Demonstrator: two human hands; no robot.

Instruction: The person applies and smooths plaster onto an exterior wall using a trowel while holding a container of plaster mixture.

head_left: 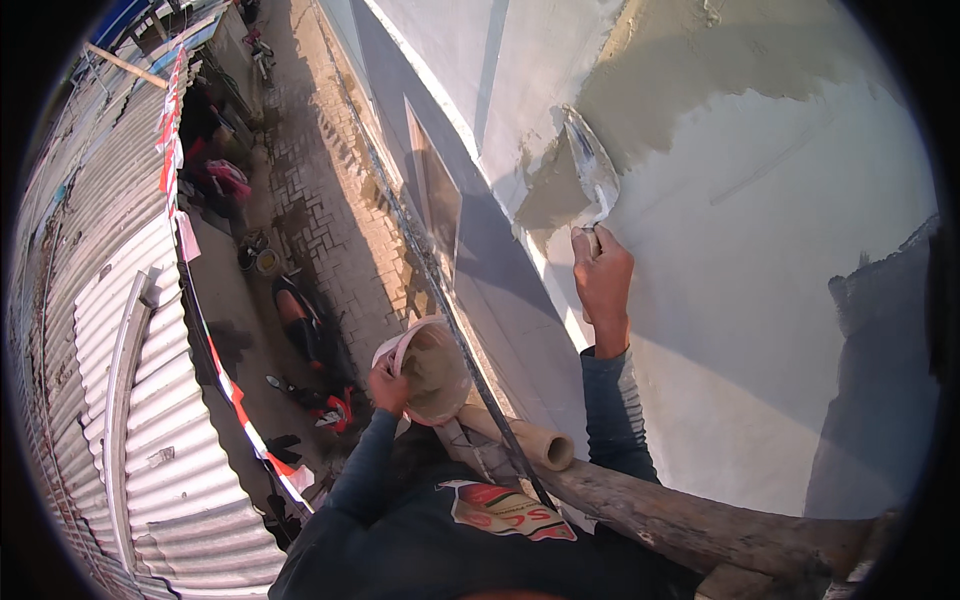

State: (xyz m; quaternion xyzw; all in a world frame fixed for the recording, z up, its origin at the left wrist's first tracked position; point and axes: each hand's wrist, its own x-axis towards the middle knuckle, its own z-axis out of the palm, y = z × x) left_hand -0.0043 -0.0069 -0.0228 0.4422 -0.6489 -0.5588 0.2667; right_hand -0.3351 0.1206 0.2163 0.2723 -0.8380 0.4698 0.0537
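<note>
Beside paved alley [318, 215] — patchily plastered wall [720, 270]

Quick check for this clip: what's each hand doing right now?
Left hand: closed on the rim of a bucket containing mortar.
Right hand: closed around the handle of a trowel at the wall.

A corrugated roof [190, 490] with a long pale bar [121, 400] lying across its ridges fills the left, red-and-white bunting [237, 397] strung along its edge beside a paved lane [318, 225], while a hollow pole [515, 436] and rough log [690, 515] meet lower down.
</note>
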